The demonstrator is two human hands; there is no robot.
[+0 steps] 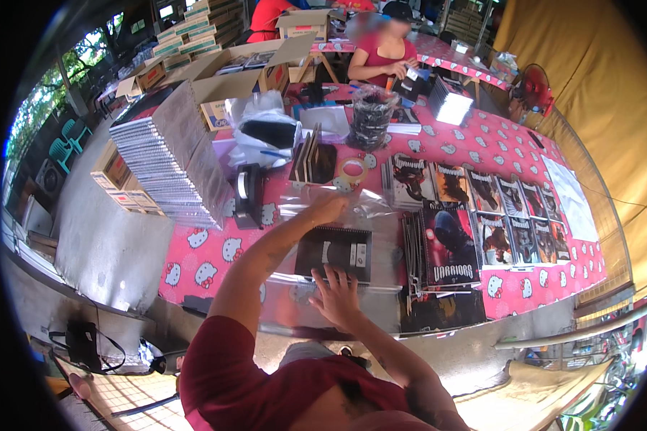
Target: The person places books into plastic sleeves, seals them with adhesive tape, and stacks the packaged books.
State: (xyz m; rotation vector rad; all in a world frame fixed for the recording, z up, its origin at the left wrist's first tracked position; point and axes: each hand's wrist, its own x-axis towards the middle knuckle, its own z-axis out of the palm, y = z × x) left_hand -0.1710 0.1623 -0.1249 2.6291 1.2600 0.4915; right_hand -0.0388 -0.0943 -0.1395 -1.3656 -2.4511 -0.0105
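A black spiral notebook [316,250] with a small pale label lies in front of me on clear plastic sheets [284,302]. My right hand [338,296] rests over its near edge, fingers spread and flat. Past the notebook's far edge, my left hand [329,208] is closed on crumpled clear plastic film [372,202]; its fingertips are partly hidden. A roll of tape [354,171] lies just beyond that hand. To its left stands a black tape dispenser [248,197].
At left rises a tall stack of spiral notebooks [169,154]. Several notebooks with illustrated covers [449,248] lie in rows at right. Behind are a wrapped black bundle [372,118], a plastic-lined container [266,133] and an open carton [230,79]. Across the table a person [384,54] handles a notebook.
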